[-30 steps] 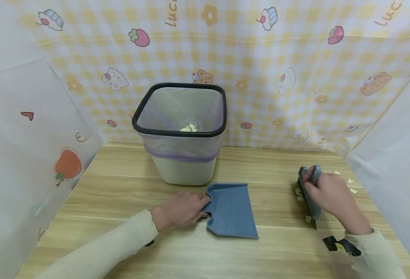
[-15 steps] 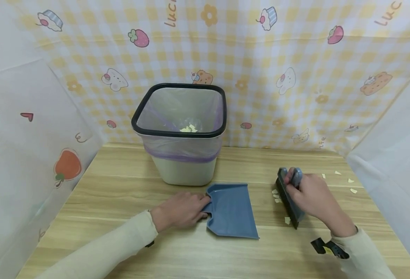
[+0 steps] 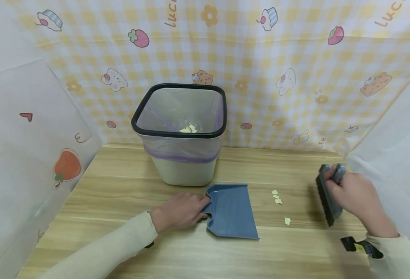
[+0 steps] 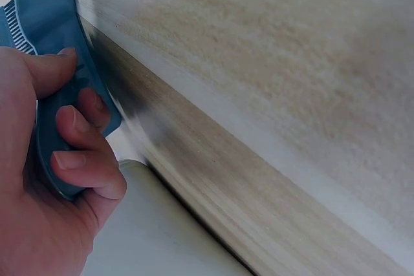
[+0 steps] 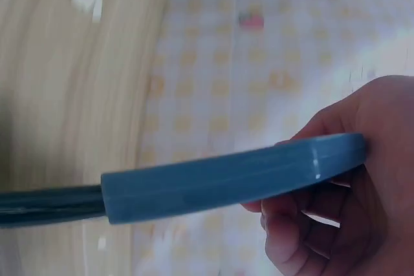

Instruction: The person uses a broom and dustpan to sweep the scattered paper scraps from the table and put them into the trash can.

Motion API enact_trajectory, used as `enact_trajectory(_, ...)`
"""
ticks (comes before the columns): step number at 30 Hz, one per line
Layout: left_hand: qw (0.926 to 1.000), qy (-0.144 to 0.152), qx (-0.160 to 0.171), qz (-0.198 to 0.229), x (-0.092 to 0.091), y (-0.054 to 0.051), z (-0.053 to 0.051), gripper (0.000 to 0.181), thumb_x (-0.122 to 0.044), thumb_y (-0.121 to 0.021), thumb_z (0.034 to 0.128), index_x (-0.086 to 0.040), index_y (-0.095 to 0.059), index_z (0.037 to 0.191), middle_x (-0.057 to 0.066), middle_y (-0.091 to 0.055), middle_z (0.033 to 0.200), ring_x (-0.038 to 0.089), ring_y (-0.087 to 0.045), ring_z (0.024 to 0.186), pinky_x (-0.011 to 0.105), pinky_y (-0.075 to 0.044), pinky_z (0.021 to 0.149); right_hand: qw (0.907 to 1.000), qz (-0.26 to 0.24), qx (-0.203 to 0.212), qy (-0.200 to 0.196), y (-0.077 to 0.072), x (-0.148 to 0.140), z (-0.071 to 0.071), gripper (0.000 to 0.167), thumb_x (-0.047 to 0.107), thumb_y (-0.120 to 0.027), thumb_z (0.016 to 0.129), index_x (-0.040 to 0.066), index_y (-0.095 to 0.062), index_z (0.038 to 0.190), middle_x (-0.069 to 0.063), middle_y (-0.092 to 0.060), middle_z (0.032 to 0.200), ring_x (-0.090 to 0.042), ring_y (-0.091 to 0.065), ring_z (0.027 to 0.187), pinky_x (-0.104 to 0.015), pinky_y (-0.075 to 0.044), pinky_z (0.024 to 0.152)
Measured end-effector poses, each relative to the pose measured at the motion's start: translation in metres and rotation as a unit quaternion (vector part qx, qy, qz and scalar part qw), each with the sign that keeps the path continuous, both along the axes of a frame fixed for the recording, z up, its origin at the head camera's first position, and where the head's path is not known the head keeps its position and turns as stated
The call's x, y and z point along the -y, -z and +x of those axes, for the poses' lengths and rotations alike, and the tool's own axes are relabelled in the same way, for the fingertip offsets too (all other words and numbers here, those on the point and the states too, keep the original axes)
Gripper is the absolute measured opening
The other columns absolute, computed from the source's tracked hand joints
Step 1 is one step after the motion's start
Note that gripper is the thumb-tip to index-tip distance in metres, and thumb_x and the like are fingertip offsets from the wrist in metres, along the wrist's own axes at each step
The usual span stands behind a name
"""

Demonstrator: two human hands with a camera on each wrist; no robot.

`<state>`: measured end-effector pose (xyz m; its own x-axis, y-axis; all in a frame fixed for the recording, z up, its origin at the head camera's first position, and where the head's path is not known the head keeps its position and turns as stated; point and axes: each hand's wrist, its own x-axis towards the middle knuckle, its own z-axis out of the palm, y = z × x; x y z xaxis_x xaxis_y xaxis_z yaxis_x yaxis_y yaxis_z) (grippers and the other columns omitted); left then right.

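My left hand (image 3: 181,210) grips the handle of a blue-grey dustpan (image 3: 232,211) lying on the table, its wide edge facing right. In the left wrist view, curled fingers (image 4: 84,159) wrap the dustpan's handle (image 4: 55,140). At the far right, my right hand (image 3: 358,197) holds a small hand brush (image 3: 330,199) by its handle, dark bristles facing left. The brush looks raised off the wood. In the right wrist view, the brush (image 5: 220,179) appears edge-on. Several pale yellow paper scraps (image 3: 278,201) lie between dustpan and brush, with one scrap (image 3: 287,221) apart and nearer the front.
A trash bin (image 3: 184,170) with a black rim and a clear liner stands behind the dustpan. Yellow scraps (image 3: 189,128) show inside it. A checkered cloth (image 3: 260,58) hangs behind the wooden table (image 3: 114,193), and white sheets (image 3: 16,155) hang at both sides.
The brush first moved left, shifting several scraps toward the dustpan. It then went back right, leaving them behind. Scraps seen earlier at the far right are now hidden. The left hand and dustpan stayed put.
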<state>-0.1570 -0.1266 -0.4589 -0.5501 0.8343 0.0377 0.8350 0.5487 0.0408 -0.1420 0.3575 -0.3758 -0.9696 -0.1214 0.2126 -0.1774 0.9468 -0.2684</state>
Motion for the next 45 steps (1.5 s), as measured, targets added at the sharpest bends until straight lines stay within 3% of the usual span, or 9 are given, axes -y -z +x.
enact_trajectory(4, 1.0000, -0.001, 0.001, -0.002, 0.000, 0.000, 0.000, 0.026, -0.032, -0.066, 0.1114, -0.008, -0.064, 0.119, 0.003, -0.070, 0.099, 0.016, -0.070, 0.080, 0.035, -0.058, 0.067, 0.9989, 0.019, 0.000, 0.044, 0.001, -0.034, -0.002, 0.019, 0.017, -0.049, 0.105, 0.000, -0.055, 0.096, -0.002, -0.045, 0.057, -0.024, -0.046, 0.054, -0.042, -0.039, 0.050)
enact_trajectory(11, 1.0000, 0.002, -0.002, -0.001, 0.001, 0.000, 0.001, 0.025, -0.031, -0.066, 0.1112, -0.008, -0.064, 0.118, 0.003, -0.070, 0.099, 0.016, -0.070, 0.079, 0.034, -0.058, 0.066, 0.9938, 0.048, -0.003, 0.101, 0.007, -0.072, -0.002, 0.046, 0.024, -0.038, 0.110, 0.014, -0.038, 0.066, -0.003, -0.039, 0.052, -0.026, -0.042, 0.046, -0.039, -0.034, 0.044)
enact_trajectory(21, 1.0000, -0.004, 0.001, -0.006, 0.001, 0.001, 0.002, 0.026, -0.032, -0.066, 0.1117, -0.008, -0.064, 0.121, 0.003, -0.071, 0.101, 0.016, -0.070, 0.080, 0.035, -0.058, 0.067, 0.9872, 0.065, 0.018, 0.144, 0.009, -0.091, -0.017, 0.043, 0.023, -0.042, 0.108, 0.013, -0.037, 0.067, -0.009, -0.043, 0.055, -0.031, -0.044, 0.051, -0.042, -0.035, 0.046)
enact_trajectory(25, 1.0000, -0.004, 0.003, -0.003, 0.001, 0.001, 0.003, 0.026, -0.032, -0.065, 0.1121, -0.008, -0.064, 0.121, 0.003, -0.071, 0.101, 0.016, -0.070, 0.079, 0.035, -0.058, 0.067, 0.9893, 0.064, 0.015, 0.130, 0.015, -0.092, -0.030, 0.042, 0.021, -0.046, 0.106, 0.016, -0.035, 0.066, -0.005, -0.038, 0.055, -0.028, -0.042, 0.052, -0.040, -0.034, 0.048)
enact_trajectory(29, 1.0000, 0.000, 0.000, 0.000, 0.001, 0.001, 0.003, 0.025, -0.031, -0.065, 0.1123, -0.007, -0.064, 0.122, 0.004, -0.071, 0.102, 0.016, -0.070, 0.080, 0.035, -0.059, 0.068, 0.9923, 0.064, 0.016, 0.105, 0.017, -0.092, -0.042, 0.038, 0.018, -0.049, 0.102, 0.015, -0.039, 0.065, -0.007, -0.044, 0.057, -0.030, -0.045, 0.053, -0.043, -0.038, 0.048)
enact_trajectory(32, 1.0000, 0.003, 0.001, 0.000, 0.001, 0.000, 0.003, 0.025, -0.031, -0.064, 0.1124, -0.007, -0.064, 0.122, 0.004, -0.072, 0.103, 0.017, -0.070, 0.081, 0.035, -0.059, 0.068, 0.9947, 0.062, 0.019, 0.080, 0.016, -0.090, -0.049, 0.035, 0.016, -0.053, 0.102, 0.010, -0.050, 0.068, -0.008, -0.050, 0.059, -0.032, -0.049, 0.054, -0.048, -0.042, 0.048)
enact_trajectory(36, 1.0000, 0.005, 0.002, 0.004, 0.000, -0.002, 0.002, 0.026, -0.030, -0.065, 0.1122, -0.007, -0.064, 0.122, 0.005, -0.071, 0.103, 0.017, -0.071, 0.081, 0.035, -0.059, 0.068, 0.9973, 0.057, 0.006, 0.044, 0.015, -0.082, -0.057, 0.022, 0.015, -0.062, 0.101, 0.003, -0.068, 0.084, -0.009, -0.059, 0.062, -0.036, -0.057, 0.056, -0.059, -0.047, 0.051)
enact_trajectory(41, 1.0000, 0.002, 0.005, 0.002, 0.000, -0.002, 0.002, 0.026, -0.030, -0.065, 0.1121, -0.007, -0.063, 0.122, 0.005, -0.071, 0.102, 0.017, -0.070, 0.079, 0.035, -0.058, 0.067, 0.9983, 0.054, -0.020, -0.011, 0.017, -0.067, -0.061, 0.007, 0.009, -0.070, 0.097, 0.003, -0.075, 0.099, -0.013, -0.069, 0.072, -0.043, -0.066, 0.064, -0.068, -0.051, 0.060)
enact_trajectory(45, 0.9999, -0.002, 0.010, -0.002, 0.001, -0.002, 0.001, 0.026, -0.030, -0.065, 0.1123, -0.007, -0.063, 0.122, 0.004, -0.071, 0.101, 0.016, -0.069, 0.078, 0.035, -0.058, 0.067, 0.9956, 0.055, -0.045, -0.062, 0.019, -0.050, -0.058, 0.003, 0.007, -0.074, 0.095, 0.008, -0.075, 0.097, -0.006, -0.070, 0.074, -0.032, -0.064, 0.062, -0.063, -0.052, 0.060)
